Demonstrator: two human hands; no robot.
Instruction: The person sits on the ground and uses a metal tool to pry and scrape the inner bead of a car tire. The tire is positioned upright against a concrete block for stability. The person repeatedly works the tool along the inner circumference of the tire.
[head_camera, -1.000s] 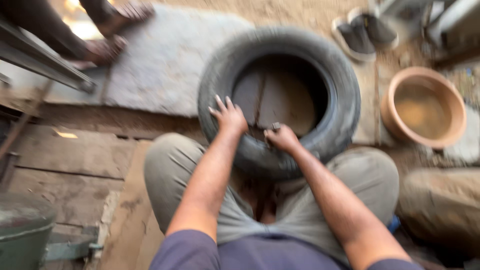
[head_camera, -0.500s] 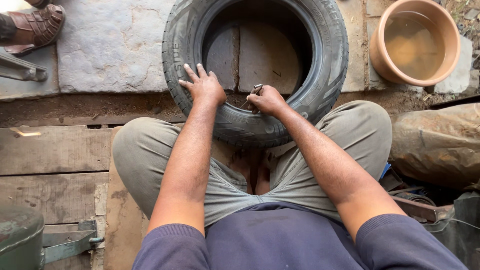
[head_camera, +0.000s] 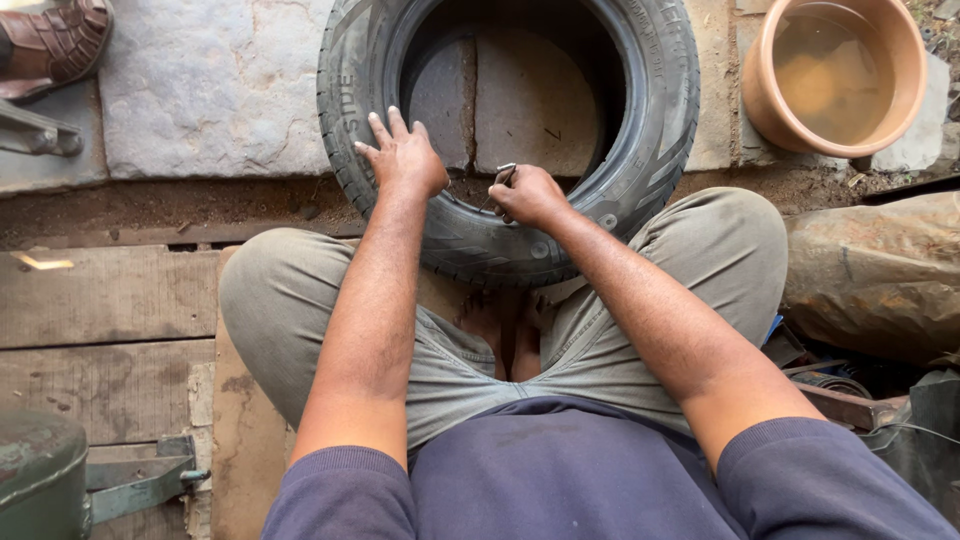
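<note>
A black car tyre (head_camera: 640, 150) lies flat on stone slabs in front of my crossed legs. My left hand (head_camera: 403, 155) rests palm down on its near sidewall, fingers spread toward the inner rim. My right hand (head_camera: 527, 193) is closed around a small metal tool (head_camera: 503, 176), whose tip points at the tyre's inner edge. Both forearms reach forward over my knees. The tool's working end is partly hidden by my fingers.
An orange tub (head_camera: 838, 75) of murky water stands at the upper right. Another person's sandalled foot (head_camera: 52, 45) is at the top left. A green metal object (head_camera: 45, 485) sits at the lower left, and a brown sack (head_camera: 880, 275) lies to the right.
The view has tilted down and closer to the tyre. My hands stay on the tyre's near edge, the right one still gripping the tool.
</note>
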